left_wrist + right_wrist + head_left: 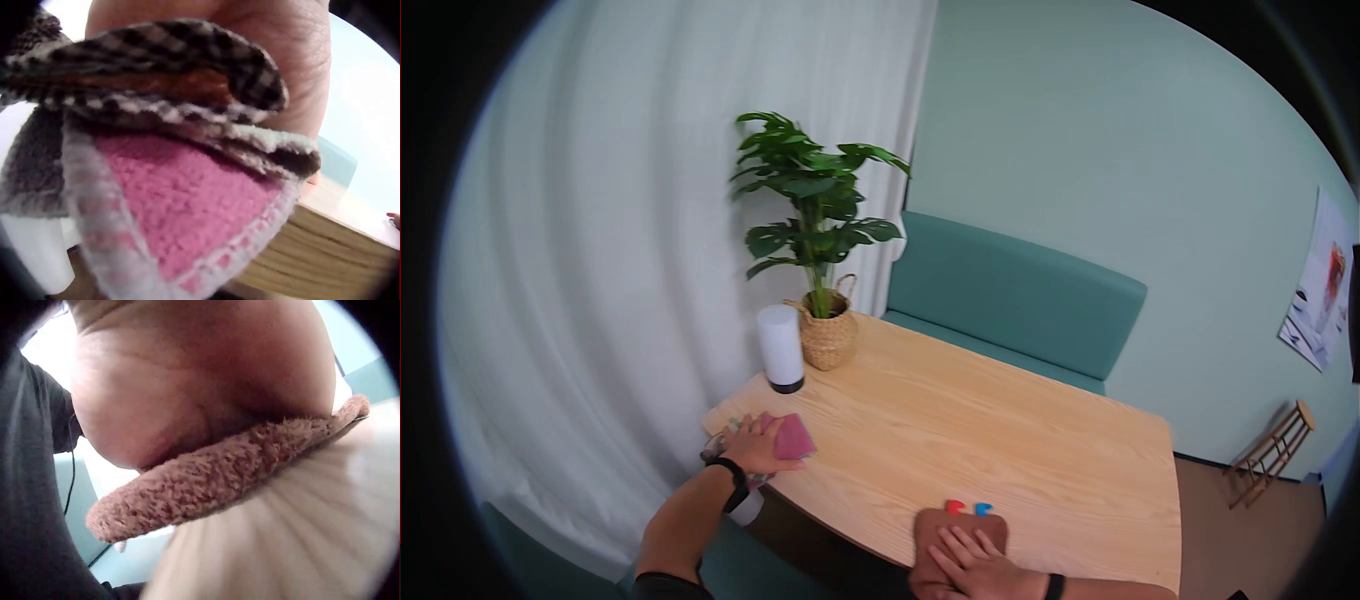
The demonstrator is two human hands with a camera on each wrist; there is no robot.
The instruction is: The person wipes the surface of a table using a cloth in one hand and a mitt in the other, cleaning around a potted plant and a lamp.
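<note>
At the table's left corner my left hand lies with extended fingers on a small pile of cloths. A pink cloth with a pale border shows beside its fingers. In the left wrist view, folds of a black-and-white checked cloth lie under the palm, and the pink cloth hangs below them at the table edge. My right hand presses flat, fingers spread, on a folded brown cloth at the near edge. The right wrist view shows the fuzzy brown cloth between palm and table.
Just past the brown cloth lie a small red piece and a small blue piece. A white cylindrical lamp and a plant in a woven basket stand at the far left of the wooden table. Behind is a green bench.
</note>
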